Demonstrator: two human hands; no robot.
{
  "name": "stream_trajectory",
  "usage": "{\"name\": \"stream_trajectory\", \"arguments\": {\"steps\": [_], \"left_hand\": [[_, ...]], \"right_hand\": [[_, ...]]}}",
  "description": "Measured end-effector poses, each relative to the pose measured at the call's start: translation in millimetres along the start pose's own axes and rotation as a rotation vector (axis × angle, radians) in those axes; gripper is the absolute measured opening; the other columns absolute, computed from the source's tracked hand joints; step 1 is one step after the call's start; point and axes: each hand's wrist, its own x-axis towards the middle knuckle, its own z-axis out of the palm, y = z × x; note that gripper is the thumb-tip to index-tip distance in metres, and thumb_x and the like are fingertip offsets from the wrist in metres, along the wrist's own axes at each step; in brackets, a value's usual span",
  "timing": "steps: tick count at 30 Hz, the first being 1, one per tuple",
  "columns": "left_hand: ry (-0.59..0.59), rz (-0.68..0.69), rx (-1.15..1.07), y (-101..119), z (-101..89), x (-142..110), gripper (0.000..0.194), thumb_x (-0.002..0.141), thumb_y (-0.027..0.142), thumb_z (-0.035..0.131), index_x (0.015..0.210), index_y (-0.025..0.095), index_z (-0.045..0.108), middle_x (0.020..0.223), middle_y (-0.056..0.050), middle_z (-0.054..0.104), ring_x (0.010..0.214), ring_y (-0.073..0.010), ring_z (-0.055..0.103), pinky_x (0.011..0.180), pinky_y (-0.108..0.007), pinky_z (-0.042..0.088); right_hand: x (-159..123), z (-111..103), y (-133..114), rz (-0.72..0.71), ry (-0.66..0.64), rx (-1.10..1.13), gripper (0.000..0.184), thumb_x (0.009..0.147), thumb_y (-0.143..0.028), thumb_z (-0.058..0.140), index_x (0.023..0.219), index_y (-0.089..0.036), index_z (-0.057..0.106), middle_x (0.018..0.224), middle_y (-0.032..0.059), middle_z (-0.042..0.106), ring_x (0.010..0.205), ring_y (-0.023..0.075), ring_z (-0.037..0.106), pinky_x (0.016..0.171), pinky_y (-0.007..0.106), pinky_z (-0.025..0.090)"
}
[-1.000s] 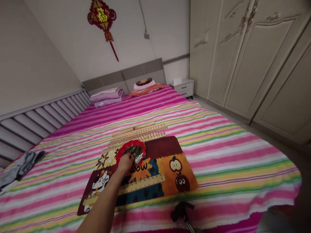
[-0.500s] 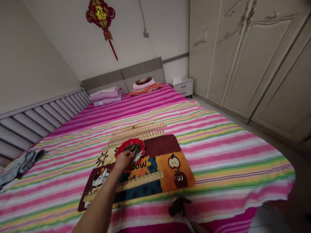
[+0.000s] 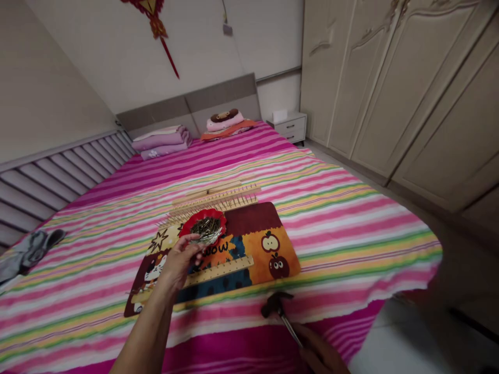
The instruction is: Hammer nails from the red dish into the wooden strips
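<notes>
Striped bedding (image 3: pixel 351 208) is spread over a bed, with a patterned mat (image 3: pixel 253 218) laid on it. At the mat's far edge, left of its middle, a red bowl (image 3: pixel 188 224) is filled with nails (image 3: pixel 207 227); toward the near edge, a wooden strip (image 3: pixel 230 266) is dotted with dark points. The left hand (image 3: pixel 179 262) is held just beside the bowl, fingers bent toward the thumb; whether a nail is pinched cannot be told. Off the near edge, the hammer (image 3: pixel 286 324) is gripped by the right hand (image 3: pixel 317 350). Nails are best taken singly and pinched lightly, with the bowl undisturbed on its soft base.
</notes>
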Motion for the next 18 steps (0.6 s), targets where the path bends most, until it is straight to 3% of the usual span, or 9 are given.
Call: {"name": "stream_trajectory", "arguments": {"steps": [3, 9, 14, 18], "left_hand": [[-0.038, -0.093, -0.009, -8, 0.2, -19, 0.038, 0.046, 0.027, 0.079, 0.079, 0.012, 0.067, 0.06, 0.0, 0.064, 0.048, -0.0068, 0.052, 0.046, -0.018, 0.041], [-0.138, -0.227, -0.02, -26, 16.5, -46, 0.038, 0.042, 0.024, 0.082, 0.077, 0.013, 0.072, 0.072, -0.006, 0.07, 0.065, -0.0141, 0.064, 0.062, -0.025, 0.052], [-0.095, -0.155, 0.025, -45, 35.4, -49, 0.036, 0.045, 0.031, 0.082, 0.074, 0.013, 0.072, 0.07, -0.004, 0.07, 0.056, -0.0092, 0.058, 0.052, -0.019, 0.049], [-0.023, -0.081, -0.009, -61, 49.7, -44, 0.038, 0.043, 0.034, 0.081, 0.074, 0.014, 0.072, 0.075, -0.003, 0.07, 0.062, -0.0106, 0.06, 0.054, -0.02, 0.051]], "right_hand": [[-1, 2, -7, 0.008, 0.0, 0.025, 0.04, 0.081, -0.033, 0.053, 0.118, -0.022, 0.064, 0.119, 0.0063, 0.066, 0.112, 0.0242, 0.058, 0.098, 0.035, 0.043], [-3, 4, -15, -0.015, -0.016, 0.089, 0.039, 0.081, -0.024, 0.05, 0.118, -0.022, 0.062, 0.116, 0.0059, 0.067, 0.108, 0.0224, 0.06, 0.094, 0.034, 0.045], [-3, 3, -17, 0.003, -0.006, 0.075, 0.04, 0.079, -0.022, 0.05, 0.116, -0.021, 0.062, 0.116, 0.0057, 0.067, 0.107, 0.0222, 0.06, 0.094, 0.035, 0.045], [-3, 3, -19, 0.01, -0.011, 0.084, 0.04, 0.077, -0.021, 0.05, 0.115, -0.021, 0.063, 0.113, 0.0057, 0.068, 0.106, 0.0227, 0.061, 0.094, 0.036, 0.045]]}}
